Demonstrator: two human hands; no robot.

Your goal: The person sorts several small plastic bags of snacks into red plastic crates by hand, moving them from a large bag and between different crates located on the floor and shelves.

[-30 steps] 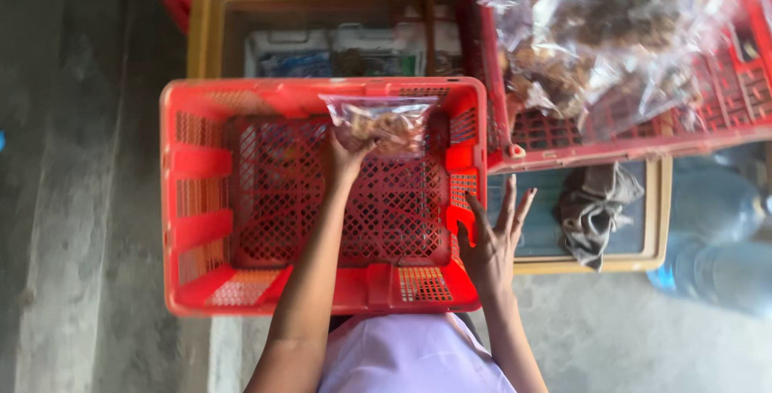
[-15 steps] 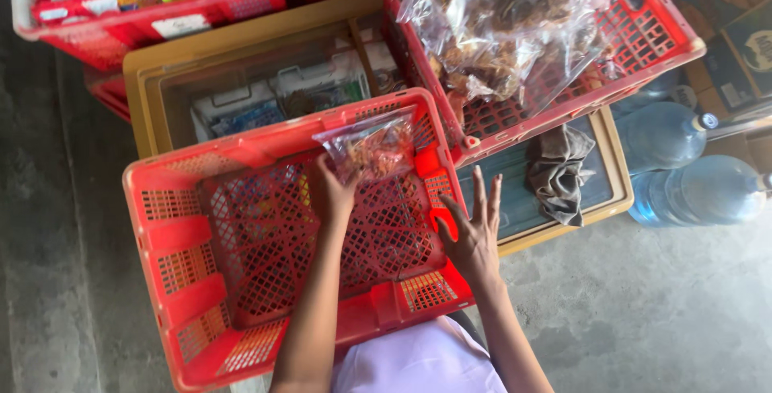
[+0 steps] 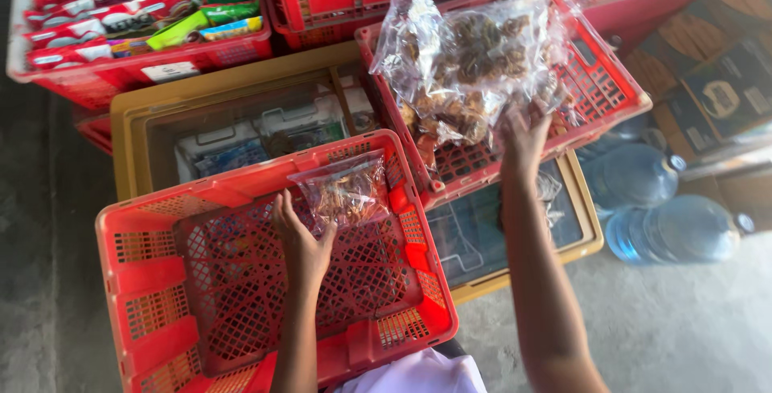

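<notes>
My left hand (image 3: pixel 299 236) reaches into a red plastic crate (image 3: pixel 129 280) in front of me and holds a small clear bag of brown snacks (image 3: pixel 346 192) against its far wall. My right hand (image 3: pixel 523 132) is stretched out to a second red crate (image 3: pixel 611 92) to the right and grips the lower edge of a pile of clear bags filled with brown snacks (image 3: pixel 470 63) lying in it.
Both crates rest on yellow-framed glass cases (image 3: pixel 161 112). More red crates with colourful snack packets (image 3: pixel 137 7) stand at the back left. Large clear water bottles (image 3: pixel 667 200) lie on the concrete floor at right, beside dark boxes (image 3: pixel 724 88).
My right hand left the near crate's rim and reached up to the bags in the right crate. My left hand still keeps the small bag at the crate's far wall. The view shifted.
</notes>
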